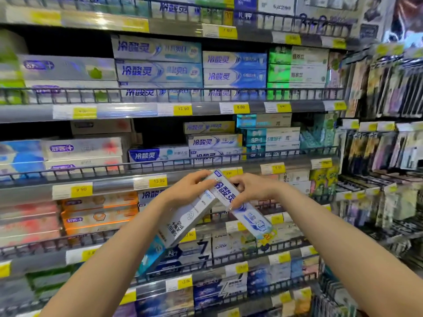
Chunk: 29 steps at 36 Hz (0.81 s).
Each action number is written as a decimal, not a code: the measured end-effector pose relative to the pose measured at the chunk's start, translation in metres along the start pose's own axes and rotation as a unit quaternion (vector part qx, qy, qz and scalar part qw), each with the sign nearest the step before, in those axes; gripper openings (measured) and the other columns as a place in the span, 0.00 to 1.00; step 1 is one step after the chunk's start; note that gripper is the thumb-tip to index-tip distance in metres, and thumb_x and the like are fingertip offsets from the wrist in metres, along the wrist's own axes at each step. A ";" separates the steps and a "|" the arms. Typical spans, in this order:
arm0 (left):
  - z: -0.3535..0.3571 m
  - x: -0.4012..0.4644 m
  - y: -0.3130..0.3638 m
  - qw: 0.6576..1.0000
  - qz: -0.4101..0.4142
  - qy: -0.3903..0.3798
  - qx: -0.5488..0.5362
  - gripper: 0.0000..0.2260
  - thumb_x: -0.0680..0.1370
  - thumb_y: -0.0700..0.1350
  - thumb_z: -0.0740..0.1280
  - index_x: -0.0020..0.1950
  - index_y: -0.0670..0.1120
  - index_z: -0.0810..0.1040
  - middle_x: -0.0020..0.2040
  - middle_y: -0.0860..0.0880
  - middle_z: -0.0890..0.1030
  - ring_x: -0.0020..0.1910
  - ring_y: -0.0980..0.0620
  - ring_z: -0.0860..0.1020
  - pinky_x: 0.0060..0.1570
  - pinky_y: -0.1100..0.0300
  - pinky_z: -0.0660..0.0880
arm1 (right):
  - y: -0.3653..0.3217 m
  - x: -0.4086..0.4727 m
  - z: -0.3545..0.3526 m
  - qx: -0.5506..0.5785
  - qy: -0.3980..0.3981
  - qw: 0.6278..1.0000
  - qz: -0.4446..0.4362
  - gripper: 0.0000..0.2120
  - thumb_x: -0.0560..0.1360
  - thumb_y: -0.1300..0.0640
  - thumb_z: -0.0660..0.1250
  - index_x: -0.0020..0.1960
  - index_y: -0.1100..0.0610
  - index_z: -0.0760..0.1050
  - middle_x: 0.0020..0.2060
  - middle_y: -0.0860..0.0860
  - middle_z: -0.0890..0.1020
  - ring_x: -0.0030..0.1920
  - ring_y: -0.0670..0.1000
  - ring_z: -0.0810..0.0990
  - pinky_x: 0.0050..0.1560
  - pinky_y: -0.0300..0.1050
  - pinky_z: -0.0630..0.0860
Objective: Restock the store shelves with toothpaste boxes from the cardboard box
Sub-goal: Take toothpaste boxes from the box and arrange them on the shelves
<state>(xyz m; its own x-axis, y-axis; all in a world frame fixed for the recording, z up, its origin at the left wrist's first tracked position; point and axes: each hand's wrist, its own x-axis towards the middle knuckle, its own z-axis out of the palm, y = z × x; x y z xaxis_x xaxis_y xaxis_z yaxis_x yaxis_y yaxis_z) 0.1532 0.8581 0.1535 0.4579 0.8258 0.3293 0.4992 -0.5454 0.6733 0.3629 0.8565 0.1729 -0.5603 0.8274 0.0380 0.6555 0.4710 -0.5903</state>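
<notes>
Both of my hands are raised in front of the store shelves. My left hand (187, 189) grips the upper end of a white toothpaste box (183, 221) that slants down to the left. My right hand (251, 189) grips a white and blue toothpaste box (248, 217) with blue lettering; it slants down to the right. The top ends of the two boxes meet between my hands. Just behind them runs a shelf (109, 186) with a wire rail and yellow price tags. The cardboard box is out of view.
Several shelves (137, 109) hold stacked toothpaste boxes behind wire rails (160, 92). Dark gaps show at the left of the upper rows (68, 44) and in the middle row (158, 131). Hanging packets fill a rack (384, 156) at the right.
</notes>
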 end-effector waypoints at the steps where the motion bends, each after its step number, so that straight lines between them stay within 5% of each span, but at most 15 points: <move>1: -0.001 -0.001 -0.003 1.000 -0.003 0.010 -0.005 0.08 0.80 0.52 0.59 0.55 0.52 0.75 0.49 0.52 0.80 0.49 0.53 0.78 0.49 0.59 0.73 | 0.000 0.000 0.000 0.003 0.012 1.000 0.002 0.15 0.70 0.55 0.74 0.55 0.52 0.76 0.45 0.40 0.80 0.40 0.36 0.79 0.37 0.30 0.71; 6: -0.012 -0.003 -0.013 0.995 -0.011 0.075 -0.059 0.10 0.81 0.53 0.57 0.53 0.51 0.75 0.42 0.54 0.82 0.40 0.56 0.79 0.41 0.64 0.72 | 0.024 -0.010 -0.007 0.013 0.010 0.998 0.061 0.12 0.70 0.51 0.73 0.52 0.52 0.77 0.52 0.46 0.81 0.52 0.48 0.80 0.51 0.43 0.77; 8: -0.017 -0.003 -0.018 0.993 -0.013 0.092 -0.075 0.10 0.81 0.51 0.57 0.54 0.50 0.76 0.40 0.56 0.82 0.37 0.61 0.79 0.38 0.70 0.72 | 0.034 -0.018 -0.007 0.029 0.023 0.996 0.076 0.11 0.72 0.50 0.71 0.53 0.50 0.77 0.49 0.43 0.81 0.49 0.45 0.80 0.44 0.36 0.75; 12: -0.020 -0.001 -0.027 0.993 -0.022 0.099 -0.067 0.09 0.81 0.51 0.57 0.54 0.51 0.75 0.39 0.56 0.81 0.34 0.64 0.78 0.33 0.73 0.70 | 0.053 -0.018 -0.003 0.153 0.141 0.976 0.065 0.08 0.72 0.52 0.70 0.51 0.52 0.77 0.48 0.48 0.80 0.44 0.49 0.78 0.38 0.40 0.72; 16: -0.017 0.004 -0.037 0.990 -0.050 0.105 -0.073 0.11 0.80 0.54 0.57 0.55 0.52 0.75 0.33 0.56 0.81 0.30 0.61 0.78 0.30 0.71 0.70 | 0.060 -0.011 -0.006 0.325 0.282 0.901 0.052 0.10 0.70 0.61 0.72 0.50 0.55 0.77 0.49 0.56 0.80 0.43 0.52 0.81 0.36 0.42 0.80; 19: -0.016 0.007 -0.042 0.988 -0.075 0.116 -0.070 0.11 0.81 0.55 0.56 0.58 0.55 0.74 0.35 0.54 0.80 0.33 0.61 0.78 0.34 0.68 0.70 | 0.061 -0.007 -0.019 0.346 0.307 0.885 0.049 0.11 0.70 0.62 0.72 0.52 0.56 0.76 0.45 0.57 0.81 0.39 0.50 0.82 0.34 0.43 0.81; 23: -0.027 0.017 -0.048 0.983 -0.079 0.155 -0.054 0.18 0.80 0.58 0.55 0.65 0.52 0.74 0.57 0.55 0.78 0.58 0.57 0.75 0.57 0.59 0.69 | 0.066 0.003 -0.039 0.328 0.349 0.877 0.045 0.12 0.70 0.61 0.72 0.53 0.56 0.75 0.44 0.56 0.81 0.36 0.46 0.82 0.33 0.40 0.80; 26: -0.037 0.025 -0.042 0.975 -0.096 0.192 -0.062 0.18 0.80 0.57 0.55 0.65 0.52 0.74 0.46 0.53 0.79 0.50 0.53 0.77 0.51 0.58 0.70 | 0.066 0.014 -0.056 0.319 0.362 0.875 0.030 0.15 0.71 0.59 0.72 0.56 0.58 0.74 0.48 0.57 0.81 0.40 0.50 0.81 0.36 0.40 0.80; 29: -0.049 0.034 -0.038 0.968 -0.097 0.224 -0.054 0.19 0.80 0.58 0.54 0.66 0.52 0.73 0.54 0.48 0.80 0.56 0.49 0.76 0.57 0.54 0.70 | 0.059 0.029 -0.072 0.313 0.359 0.879 0.016 0.15 0.72 0.61 0.71 0.57 0.59 0.73 0.44 0.54 0.79 0.33 0.43 0.81 0.29 0.32 0.76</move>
<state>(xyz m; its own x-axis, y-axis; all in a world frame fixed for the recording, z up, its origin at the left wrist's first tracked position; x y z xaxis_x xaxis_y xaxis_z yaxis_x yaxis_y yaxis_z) 0.1138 0.9139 0.1714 -0.0129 0.9039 0.4275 0.4529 -0.3759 0.8084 0.4217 0.9302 0.1979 0.0641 0.9227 0.3800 0.1324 0.3696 -0.9197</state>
